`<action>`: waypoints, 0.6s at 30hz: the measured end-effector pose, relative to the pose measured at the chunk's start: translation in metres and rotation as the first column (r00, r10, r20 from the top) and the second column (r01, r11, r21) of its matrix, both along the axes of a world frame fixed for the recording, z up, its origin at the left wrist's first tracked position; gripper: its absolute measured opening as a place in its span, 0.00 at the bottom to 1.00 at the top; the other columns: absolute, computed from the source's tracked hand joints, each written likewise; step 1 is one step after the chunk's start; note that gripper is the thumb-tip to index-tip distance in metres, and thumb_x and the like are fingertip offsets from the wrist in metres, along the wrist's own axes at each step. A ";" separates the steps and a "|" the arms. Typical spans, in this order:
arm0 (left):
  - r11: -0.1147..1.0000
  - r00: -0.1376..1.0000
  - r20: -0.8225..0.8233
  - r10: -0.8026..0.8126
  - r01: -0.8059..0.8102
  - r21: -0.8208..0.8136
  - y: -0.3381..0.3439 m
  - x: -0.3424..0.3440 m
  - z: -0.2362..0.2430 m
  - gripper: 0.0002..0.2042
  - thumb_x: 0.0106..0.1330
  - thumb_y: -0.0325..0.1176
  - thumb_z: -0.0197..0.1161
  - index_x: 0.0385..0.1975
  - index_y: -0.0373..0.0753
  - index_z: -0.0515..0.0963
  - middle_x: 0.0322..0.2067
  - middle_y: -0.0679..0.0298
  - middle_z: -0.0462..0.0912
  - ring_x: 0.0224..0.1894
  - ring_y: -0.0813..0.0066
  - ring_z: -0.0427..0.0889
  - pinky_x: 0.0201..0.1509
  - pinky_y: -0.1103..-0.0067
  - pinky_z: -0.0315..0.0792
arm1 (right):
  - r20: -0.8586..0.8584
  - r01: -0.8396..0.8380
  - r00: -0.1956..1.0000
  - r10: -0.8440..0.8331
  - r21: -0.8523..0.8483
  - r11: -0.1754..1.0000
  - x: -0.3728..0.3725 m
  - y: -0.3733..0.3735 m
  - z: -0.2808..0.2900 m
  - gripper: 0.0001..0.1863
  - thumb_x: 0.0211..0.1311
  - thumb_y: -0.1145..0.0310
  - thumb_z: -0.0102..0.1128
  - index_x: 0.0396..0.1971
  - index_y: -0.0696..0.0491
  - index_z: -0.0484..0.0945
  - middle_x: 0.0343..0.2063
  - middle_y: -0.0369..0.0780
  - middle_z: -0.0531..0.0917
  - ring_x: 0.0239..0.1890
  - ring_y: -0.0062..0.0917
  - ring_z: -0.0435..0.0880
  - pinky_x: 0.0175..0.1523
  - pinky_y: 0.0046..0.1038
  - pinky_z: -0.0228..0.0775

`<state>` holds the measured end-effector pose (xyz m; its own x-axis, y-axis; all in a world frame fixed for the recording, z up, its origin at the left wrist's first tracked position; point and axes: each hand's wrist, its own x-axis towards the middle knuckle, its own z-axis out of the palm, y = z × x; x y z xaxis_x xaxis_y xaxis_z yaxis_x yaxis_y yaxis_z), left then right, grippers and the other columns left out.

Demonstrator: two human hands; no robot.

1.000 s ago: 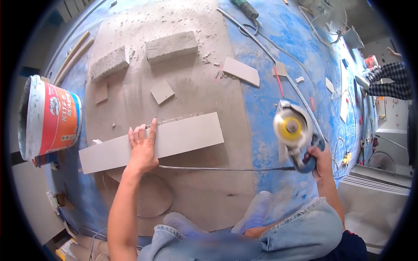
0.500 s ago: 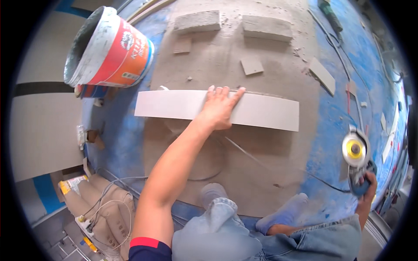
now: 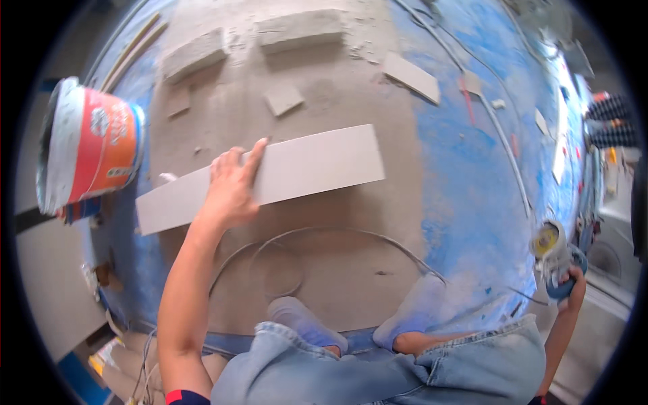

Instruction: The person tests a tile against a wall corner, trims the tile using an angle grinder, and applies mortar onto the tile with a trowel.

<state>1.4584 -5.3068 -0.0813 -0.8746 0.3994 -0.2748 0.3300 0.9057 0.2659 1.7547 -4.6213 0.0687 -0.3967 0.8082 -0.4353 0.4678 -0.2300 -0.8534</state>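
Observation:
My left hand (image 3: 233, 182) grips a long pale tile strip (image 3: 317, 158) near its middle, fingertips at the far edge. The strip lies at a slant over a dusty grey board (image 3: 351, 250), with shadow under its near edge. My right hand (image 3: 570, 287) holds a cutting power tool (image 3: 553, 253) with a yellow disc, out at the far right; its cord trails leftward. A looped cord (image 3: 324, 229) lies just in front of my feet.
A paint bucket (image 3: 91, 145) stands at the left. Two concrete blocks (image 3: 297, 30), tile offcuts (image 3: 408, 75), wooden sticks (image 3: 135, 47) and a long metal rule (image 3: 503, 148) lie beyond. Another person's checked-trousered legs (image 3: 607, 125) are at the right edge. Paper sacks (image 3: 121, 371) lie lower left.
My right hand has moved the tool outward to the right. The cord now curves in a loop below the strip. The view has swung about; my left hand stays on the strip.

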 end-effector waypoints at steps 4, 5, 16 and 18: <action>0.997 0.995 -0.094 -0.014 0.007 -0.073 0.027 0.008 -0.033 0.51 0.42 0.19 0.60 0.74 0.50 0.52 0.57 0.46 0.64 0.63 0.45 0.63 0.72 0.57 0.51 | -0.303 -0.139 0.951 -0.054 -0.578 0.804 -0.041 0.001 -0.004 0.09 0.69 0.60 0.52 0.33 0.50 0.71 0.20 0.27 0.66 0.18 0.13 0.66 0.23 0.19 0.65; 0.998 0.995 -0.094 -0.021 0.016 -0.053 0.031 0.009 -0.038 0.51 0.42 0.19 0.60 0.74 0.50 0.52 0.57 0.46 0.64 0.63 0.45 0.63 0.72 0.57 0.51 | -0.343 -0.222 0.939 0.010 -0.586 0.779 -0.048 -0.007 -0.009 0.12 0.70 0.58 0.51 0.32 0.50 0.71 0.19 0.27 0.65 0.16 0.13 0.65 0.23 0.20 0.65; 1.000 0.977 -0.213 0.005 -0.010 -0.022 0.047 0.022 -0.072 0.52 0.40 0.19 0.59 0.74 0.49 0.52 0.52 0.52 0.63 0.59 0.50 0.63 0.75 0.56 0.45 | -0.370 -0.549 0.836 0.405 -0.570 0.612 -0.191 -0.149 -0.080 0.11 0.58 0.70 0.59 0.40 0.55 0.73 0.31 0.35 0.76 0.29 0.22 0.76 0.38 0.30 0.74; 1.000 0.978 -0.206 0.007 -0.012 -0.024 0.049 0.021 -0.079 0.52 0.39 0.19 0.58 0.74 0.49 0.53 0.52 0.52 0.63 0.60 0.50 0.62 0.75 0.57 0.44 | -0.429 -0.612 0.791 0.437 -0.535 0.582 -0.204 -0.158 -0.103 0.10 0.56 0.73 0.58 0.38 0.55 0.73 0.29 0.35 0.75 0.27 0.20 0.74 0.36 0.29 0.71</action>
